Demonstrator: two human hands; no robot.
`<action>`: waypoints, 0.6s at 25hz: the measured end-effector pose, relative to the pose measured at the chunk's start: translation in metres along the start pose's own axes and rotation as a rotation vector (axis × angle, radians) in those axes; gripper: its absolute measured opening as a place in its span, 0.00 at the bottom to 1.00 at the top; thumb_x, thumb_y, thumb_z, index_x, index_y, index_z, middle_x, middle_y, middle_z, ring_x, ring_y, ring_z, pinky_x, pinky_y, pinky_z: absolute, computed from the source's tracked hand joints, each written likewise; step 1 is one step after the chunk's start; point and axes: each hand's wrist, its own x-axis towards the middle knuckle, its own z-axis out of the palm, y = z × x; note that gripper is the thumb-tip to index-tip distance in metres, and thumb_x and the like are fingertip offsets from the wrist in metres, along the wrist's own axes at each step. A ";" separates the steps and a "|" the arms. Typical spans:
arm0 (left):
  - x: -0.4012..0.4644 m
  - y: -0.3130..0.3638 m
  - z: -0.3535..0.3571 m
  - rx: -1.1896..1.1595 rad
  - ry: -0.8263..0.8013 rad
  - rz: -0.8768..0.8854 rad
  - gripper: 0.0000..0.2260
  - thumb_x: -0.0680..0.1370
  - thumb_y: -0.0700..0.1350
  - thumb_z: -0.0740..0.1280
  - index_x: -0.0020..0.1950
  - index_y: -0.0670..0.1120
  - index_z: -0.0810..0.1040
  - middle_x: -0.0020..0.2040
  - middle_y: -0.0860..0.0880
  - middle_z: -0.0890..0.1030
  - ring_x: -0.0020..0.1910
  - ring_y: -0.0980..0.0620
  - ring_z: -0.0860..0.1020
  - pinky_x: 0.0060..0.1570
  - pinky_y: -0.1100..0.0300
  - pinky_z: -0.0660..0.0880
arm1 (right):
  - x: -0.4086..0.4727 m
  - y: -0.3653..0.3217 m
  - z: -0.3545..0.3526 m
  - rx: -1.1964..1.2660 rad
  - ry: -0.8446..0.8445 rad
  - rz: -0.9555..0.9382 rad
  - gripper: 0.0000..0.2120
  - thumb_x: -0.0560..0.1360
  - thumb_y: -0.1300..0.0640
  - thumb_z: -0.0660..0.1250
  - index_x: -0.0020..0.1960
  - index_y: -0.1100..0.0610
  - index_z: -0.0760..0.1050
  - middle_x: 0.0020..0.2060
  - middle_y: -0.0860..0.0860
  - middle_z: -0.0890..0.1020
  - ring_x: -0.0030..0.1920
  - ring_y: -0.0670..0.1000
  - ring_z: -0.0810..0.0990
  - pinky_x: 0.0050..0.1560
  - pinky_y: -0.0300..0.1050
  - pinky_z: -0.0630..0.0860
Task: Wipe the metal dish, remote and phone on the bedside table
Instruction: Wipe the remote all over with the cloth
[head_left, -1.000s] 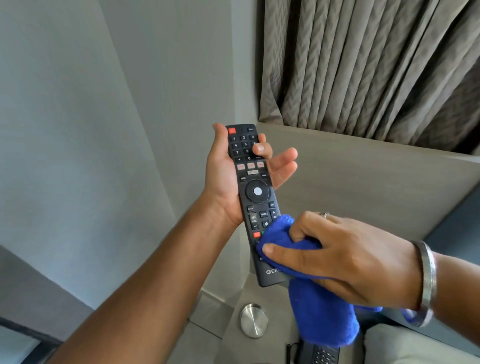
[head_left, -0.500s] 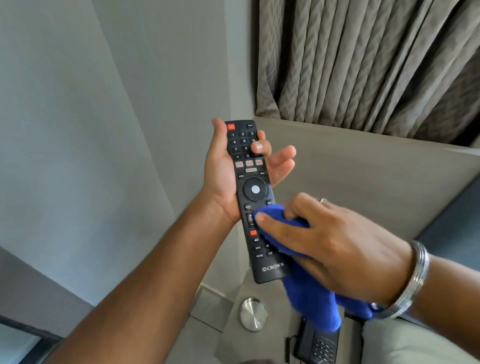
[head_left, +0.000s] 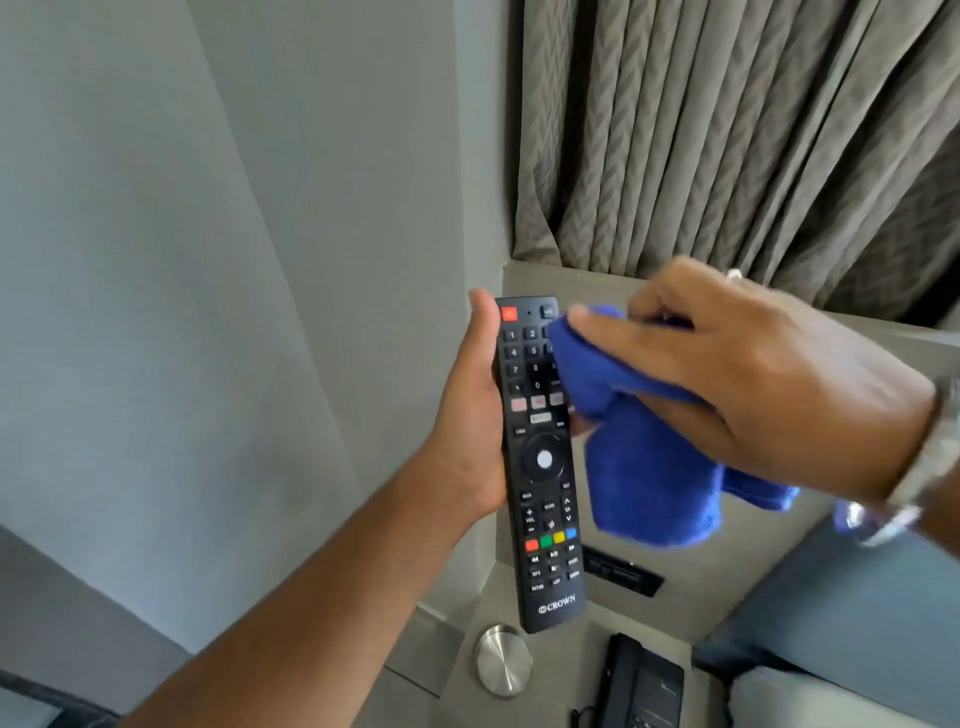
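My left hand (head_left: 470, 415) holds a black remote (head_left: 543, 467) upright by its left edge, buttons facing me. A bunched blue cloth (head_left: 639, 447) is gripped in my right hand (head_left: 748, 374) and pressed against the number keys at the remote's upper right. Below, on the grey bedside table (head_left: 576, 654), lies a round brushed metal dish (head_left: 503, 666). To its right sits a black desk phone (head_left: 641, 686), cut off by the bottom edge.
A grey wall fills the left side, and patterned curtains (head_left: 727, 130) hang behind a grey headboard panel (head_left: 675, 597) with a dark slot. A blue-grey padded headboard (head_left: 841, 613) and a pale pillow (head_left: 810, 701) lie at the lower right.
My right hand has slid the blue cloth up the remote, from its lower buttons to the number keys near the top. The lower buttons now show uncovered.
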 end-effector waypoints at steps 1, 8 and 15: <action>0.000 -0.003 0.002 0.012 -0.035 0.015 0.33 0.80 0.69 0.51 0.63 0.44 0.80 0.57 0.44 0.84 0.59 0.47 0.81 0.59 0.53 0.77 | 0.011 0.000 0.001 -0.031 0.046 0.097 0.18 0.77 0.56 0.61 0.65 0.56 0.74 0.46 0.57 0.74 0.36 0.59 0.74 0.36 0.54 0.77; 0.009 0.009 -0.009 -0.062 0.194 0.062 0.30 0.75 0.72 0.58 0.51 0.45 0.78 0.51 0.46 0.86 0.57 0.45 0.83 0.56 0.49 0.80 | 0.012 -0.046 0.050 0.168 -0.116 0.226 0.21 0.74 0.59 0.63 0.67 0.55 0.70 0.52 0.58 0.74 0.41 0.59 0.76 0.40 0.56 0.77; 0.014 0.036 -0.033 -0.081 0.316 0.159 0.30 0.78 0.71 0.55 0.46 0.46 0.80 0.39 0.50 0.82 0.47 0.44 0.85 0.42 0.53 0.83 | -0.061 -0.067 0.068 0.107 -0.289 0.085 0.26 0.65 0.59 0.71 0.63 0.51 0.76 0.39 0.53 0.75 0.31 0.54 0.70 0.23 0.45 0.73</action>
